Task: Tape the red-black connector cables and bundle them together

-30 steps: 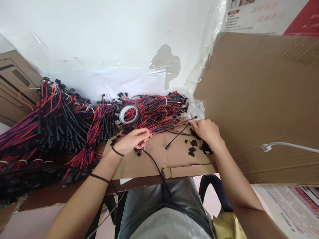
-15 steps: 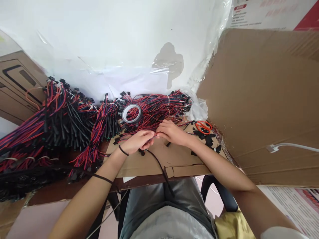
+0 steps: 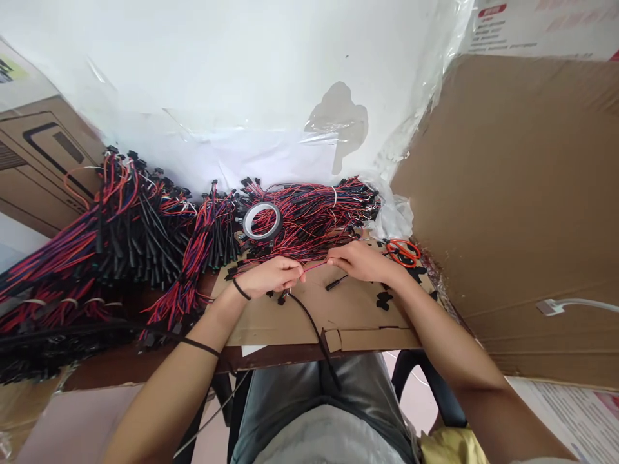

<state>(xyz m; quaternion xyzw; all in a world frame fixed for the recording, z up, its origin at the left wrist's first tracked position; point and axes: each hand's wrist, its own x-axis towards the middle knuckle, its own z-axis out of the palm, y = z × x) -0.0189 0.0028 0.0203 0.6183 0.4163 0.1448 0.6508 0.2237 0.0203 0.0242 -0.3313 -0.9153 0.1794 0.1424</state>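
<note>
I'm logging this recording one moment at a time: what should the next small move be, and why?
Probably slide the right hand a little rightward along the red wire, with the left hand as anchor. Both hands pinch the wire, and the short span between them looks straight, so a light slide should bare more of it without slack.

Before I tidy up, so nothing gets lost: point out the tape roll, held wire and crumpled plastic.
Tape roll (image 3: 279, 223), head view: dark right rim.
Held wire (image 3: 316, 265), head view: exposed middle.
Crumpled plastic (image 3: 395, 219), head view: central folds.
</note>
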